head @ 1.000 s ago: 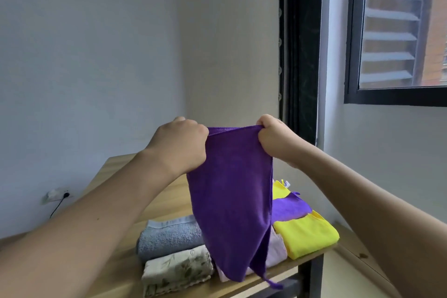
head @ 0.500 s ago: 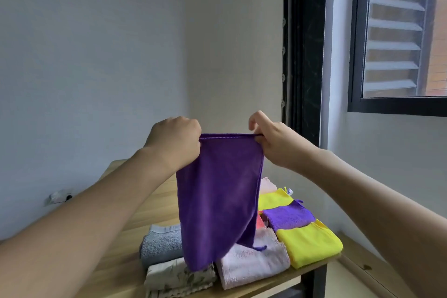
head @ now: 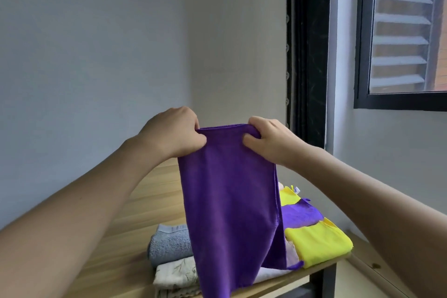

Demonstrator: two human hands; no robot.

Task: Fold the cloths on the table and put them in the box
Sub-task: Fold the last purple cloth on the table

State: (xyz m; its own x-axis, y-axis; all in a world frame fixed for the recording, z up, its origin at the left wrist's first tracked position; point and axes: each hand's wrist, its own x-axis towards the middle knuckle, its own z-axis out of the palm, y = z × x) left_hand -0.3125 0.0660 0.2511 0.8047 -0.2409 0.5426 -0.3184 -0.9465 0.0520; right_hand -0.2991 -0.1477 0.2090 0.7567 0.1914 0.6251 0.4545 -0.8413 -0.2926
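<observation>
A purple cloth [head: 232, 203] hangs in the air above the wooden table [head: 116, 256], doubled over lengthwise. My left hand [head: 173, 133] pinches its top left corner and my right hand [head: 268, 139] pinches its top right corner. Below lie folded cloths: a grey towel [head: 169, 243], a leaf-patterned cloth [head: 177, 276], a yellow cloth [head: 319, 242], a second purple cloth [head: 301, 215] and a pale pink one [head: 291, 253] partly hidden by the hanging cloth. No box is in view.
The table's right edge ends near a black leg [head: 323, 280]. A grey wall stands behind, with a dark window frame [head: 308, 55] and a louvred window [head: 401, 31] to the right. A light wooden floor ledge [head: 372, 266] lies at lower right.
The cloth's lower end has swung and now hangs straighter and longer. Both hands have stayed gripping the top edge, and the view has tilted slightly.
</observation>
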